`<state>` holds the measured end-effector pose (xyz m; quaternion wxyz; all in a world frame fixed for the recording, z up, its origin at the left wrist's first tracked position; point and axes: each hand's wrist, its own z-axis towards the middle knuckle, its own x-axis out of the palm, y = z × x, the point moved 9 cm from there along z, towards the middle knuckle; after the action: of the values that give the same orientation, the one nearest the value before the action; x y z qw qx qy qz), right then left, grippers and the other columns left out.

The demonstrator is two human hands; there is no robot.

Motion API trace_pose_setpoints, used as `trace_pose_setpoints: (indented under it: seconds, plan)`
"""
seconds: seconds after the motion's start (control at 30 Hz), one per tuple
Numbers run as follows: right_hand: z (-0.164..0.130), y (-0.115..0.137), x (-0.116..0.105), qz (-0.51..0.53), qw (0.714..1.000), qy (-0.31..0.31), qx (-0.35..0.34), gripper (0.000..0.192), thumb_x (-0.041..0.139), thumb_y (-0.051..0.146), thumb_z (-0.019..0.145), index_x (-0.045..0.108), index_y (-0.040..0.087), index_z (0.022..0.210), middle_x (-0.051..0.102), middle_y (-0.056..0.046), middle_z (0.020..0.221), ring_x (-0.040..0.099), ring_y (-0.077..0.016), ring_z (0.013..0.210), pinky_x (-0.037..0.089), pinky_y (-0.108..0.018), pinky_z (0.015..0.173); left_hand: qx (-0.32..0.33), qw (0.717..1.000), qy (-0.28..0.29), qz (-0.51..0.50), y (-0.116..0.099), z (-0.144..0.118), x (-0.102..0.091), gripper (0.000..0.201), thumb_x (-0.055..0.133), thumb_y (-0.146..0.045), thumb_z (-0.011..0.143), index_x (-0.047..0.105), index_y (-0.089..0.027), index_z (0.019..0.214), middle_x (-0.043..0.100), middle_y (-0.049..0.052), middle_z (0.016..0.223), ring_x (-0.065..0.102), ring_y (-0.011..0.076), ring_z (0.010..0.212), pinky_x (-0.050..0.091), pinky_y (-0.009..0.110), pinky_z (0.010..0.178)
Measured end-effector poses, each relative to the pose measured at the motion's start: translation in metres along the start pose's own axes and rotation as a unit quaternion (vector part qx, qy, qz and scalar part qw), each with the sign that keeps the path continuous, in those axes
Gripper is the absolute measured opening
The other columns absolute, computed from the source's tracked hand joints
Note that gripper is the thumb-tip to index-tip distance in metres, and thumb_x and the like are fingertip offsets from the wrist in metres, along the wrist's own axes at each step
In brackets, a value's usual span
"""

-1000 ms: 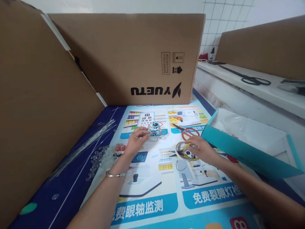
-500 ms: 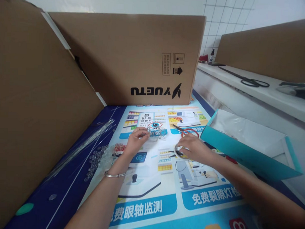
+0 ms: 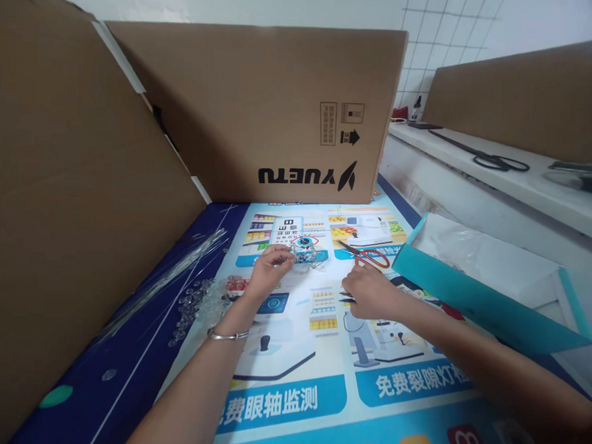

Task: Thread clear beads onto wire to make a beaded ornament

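My left hand (image 3: 273,268) pinches the near edge of a small clear beaded piece (image 3: 308,256), which hangs just right of the fingertips over the printed table cover. My right hand (image 3: 371,291) is closed over the cover; two dark pointed tips of a tool (image 3: 346,297) stick out to its left, the rest hidden by the fingers. Just beyond that hand lie red-handled scissors (image 3: 370,256), blades pointing to the upper left. Clear loose beads (image 3: 191,302) and a few red beads (image 3: 236,283) lie to the left of my left forearm.
Cardboard panels (image 3: 251,110) stand behind and on the left. An open teal box (image 3: 487,300) with a white lining sits to the right. Thin clear strands (image 3: 168,279) lie at the left. Large black scissors (image 3: 497,162) rest on a white ledge (image 3: 559,192).
A pale ring seen at my right fingers is no longer visible there. The right fingers have closed more, and the dark tips have shifted slightly right. My left hand still pinches the beaded piece.
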<state>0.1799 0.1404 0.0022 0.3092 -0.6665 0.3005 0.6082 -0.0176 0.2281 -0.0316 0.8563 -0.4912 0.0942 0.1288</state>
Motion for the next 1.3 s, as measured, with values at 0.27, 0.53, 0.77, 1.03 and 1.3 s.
trace_pose_setpoints:
  seconds: [0.27, 0.53, 0.77, 1.03, 1.3]
  plan:
    - [-0.030, -0.062, -0.033, 0.431, 0.892, -0.107, 0.091, 0.020, 0.057, 0.034, 0.076, 0.065, 0.018, 0.082, 0.066, -0.002, 0.084, 0.058, -0.0164, 0.079, 0.043, -0.027, 0.072, -0.002, 1.000, 0.000, -0.002, 0.003, 0.000, 0.000, 0.009, 0.063, -0.026, 0.069, 0.068, -0.021, 0.075, 0.058, 0.006, 0.096, 0.056, 0.0190, 0.093, 0.046, 0.029, 0.071]
    - [-0.043, -0.087, -0.047, 0.612, 0.722, -0.295, 0.131, 0.020, 0.059, 0.035, 0.076, 0.060, 0.019, 0.088, 0.066, -0.002, 0.083, 0.060, -0.0147, 0.074, 0.048, -0.027, 0.067, -0.009, 1.000, 0.004, -0.003, 0.001, -0.001, 0.001, 0.010, 0.064, -0.028, 0.069, 0.068, -0.020, 0.074, 0.058, 0.006, 0.097, 0.055, 0.0197, 0.095, 0.045, 0.030, 0.074]
    - [-0.026, -0.077, -0.046, 0.598, 0.759, -0.236, 0.103, 0.015, 0.055, 0.036, 0.081, 0.054, 0.021, 0.084, 0.066, -0.001, 0.081, 0.062, -0.0159, 0.080, 0.047, -0.032, 0.077, -0.014, 1.000, 0.007, -0.009, -0.001, -0.001, 0.001, 0.010, 0.063, -0.027, 0.069, 0.068, -0.020, 0.075, 0.058, 0.005, 0.096, 0.055, 0.0191, 0.095, 0.046, 0.029, 0.075]
    - [-0.041, -0.101, -0.042, 0.665, 0.676, -0.287, 0.135, 0.018, 0.060, 0.033, 0.077, 0.056, 0.018, 0.085, 0.062, 0.000, 0.077, 0.058, -0.0115, 0.068, 0.047, -0.025, 0.064, -0.016, 0.999, 0.009, -0.028, 0.001, 0.000, 0.003, 0.008, 0.065, -0.025, 0.068, 0.068, -0.020, 0.074, 0.057, 0.006, 0.096, 0.054, 0.0192, 0.095, 0.044, 0.030, 0.075]
    - [-0.018, -0.058, -0.008, 0.792, 0.551, -0.192, 0.182, 0.022, 0.055, 0.041, 0.080, 0.048, 0.020, 0.085, 0.062, -0.004, 0.081, 0.056, -0.0129, 0.061, 0.035, -0.019, 0.043, -0.002, 1.000, 0.005, -0.017, -0.011, 0.002, 0.002, 0.005, 0.063, -0.021, 0.069, 0.067, -0.019, 0.071, 0.058, 0.006, 0.091, 0.055, 0.0191, 0.093, 0.045, 0.030, 0.076]
